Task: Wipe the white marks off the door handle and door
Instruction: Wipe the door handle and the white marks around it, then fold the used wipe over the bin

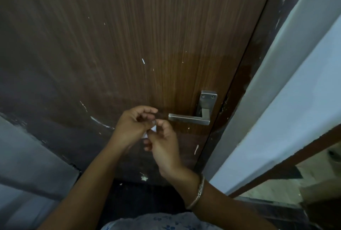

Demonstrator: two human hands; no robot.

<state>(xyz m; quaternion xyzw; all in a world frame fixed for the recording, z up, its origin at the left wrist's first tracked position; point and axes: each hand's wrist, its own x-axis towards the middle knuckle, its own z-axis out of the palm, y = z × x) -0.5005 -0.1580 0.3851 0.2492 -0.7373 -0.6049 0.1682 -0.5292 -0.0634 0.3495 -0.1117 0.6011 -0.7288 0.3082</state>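
Streaks of white paint-like marks (100, 122) lie well left of the brushed-metal lever door handle (190, 118), low on the brown wood-grain door (129, 35). A shorter white dash (143, 61) sits above and left of the handle.

Level with the handle's free end and just left of it, the left hand (132, 124) has its fingers curled. Its thumb and fingertips pinch a small white scrap (149, 131); whether that is cloth or paper cannot be told. Below and left of the handle, the right hand (164, 146) also has curled fingers and pinches the same scrap from beneath. The two hands meet on it, apart from the handle.

A silver bangle (198, 191) circles the right wrist, below the handle. The handle itself lies horizontal, pointing left from its square plate. Another pale mark (196, 149) runs below the handle near the door's edge. Right of the handle stand the dark door frame (258, 63) and then a pale blue-white wall (304, 82).
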